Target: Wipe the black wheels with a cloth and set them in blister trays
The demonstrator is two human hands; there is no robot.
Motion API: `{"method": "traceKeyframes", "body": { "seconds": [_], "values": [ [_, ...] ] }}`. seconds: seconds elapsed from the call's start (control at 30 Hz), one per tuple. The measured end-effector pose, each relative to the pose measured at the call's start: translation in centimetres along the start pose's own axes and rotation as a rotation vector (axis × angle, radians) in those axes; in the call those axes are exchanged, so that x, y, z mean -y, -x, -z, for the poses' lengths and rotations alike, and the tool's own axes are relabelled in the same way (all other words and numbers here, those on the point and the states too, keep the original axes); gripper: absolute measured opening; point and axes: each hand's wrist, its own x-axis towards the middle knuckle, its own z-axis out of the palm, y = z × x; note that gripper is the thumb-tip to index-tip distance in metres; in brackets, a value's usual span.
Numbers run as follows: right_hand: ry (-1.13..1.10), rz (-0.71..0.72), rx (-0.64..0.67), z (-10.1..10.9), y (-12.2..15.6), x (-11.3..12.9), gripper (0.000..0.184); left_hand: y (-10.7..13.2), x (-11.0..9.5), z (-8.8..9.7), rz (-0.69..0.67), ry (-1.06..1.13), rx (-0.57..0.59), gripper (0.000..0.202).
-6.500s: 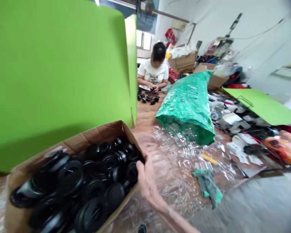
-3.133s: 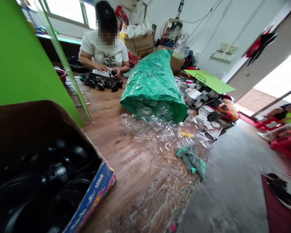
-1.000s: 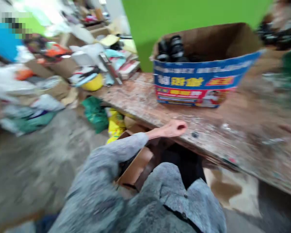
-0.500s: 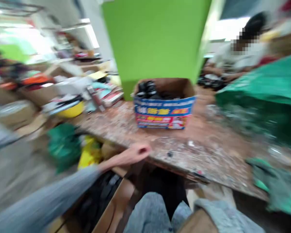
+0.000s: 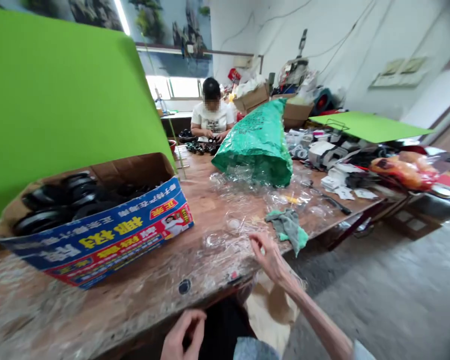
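Observation:
My left hand is low at the front edge of the table, its fingers curled towards the thumb, with nothing visible in it. Over the table edge my right hand reaches out with loosely bent fingers, apart and holding nothing I can see. Just beyond its fingertips lie clear plastic pieces. A grey and green cloth is close by on the right, hanging over the edge. To the left stands a blue and red printed cardboard box holding several round black parts.
A green sack lies open on the wooden table, clear plastic spilling from its mouth. A green panel rises behind the box. Across the table a person handles small dark parts. White pieces are heaped at right.
The view has swung to the right, so the box now sits at left. My right hand has come into view over the table edge; my left hand is now lower in the picture.

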Motion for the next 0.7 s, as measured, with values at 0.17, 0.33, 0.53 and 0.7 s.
{"method": "traceKeyframes", "body": {
  "seconds": [0.17,0.33,0.53,0.7],
  "values": [
    [0.332,-0.137,-0.244,0.7,-8.6,-8.6,0.041,-12.0,-1.4,-3.0,-0.479,-0.509,-0.172,0.046],
    [0.497,-0.084,-0.181,0.8,-11.7,-11.8,0.033,-17.0,-1.1,-4.1,-0.415,-0.76,0.074,0.047],
    [0.608,0.174,-0.045,0.9,-11.8,-11.6,0.02,-14.9,2.3,0.9,-0.368,-0.854,0.09,0.044],
    [0.528,0.348,0.046,-1.1,-9.8,-9.1,0.02,-11.6,5.0,5.5,-0.282,-0.735,0.058,0.051]
  ]
}}
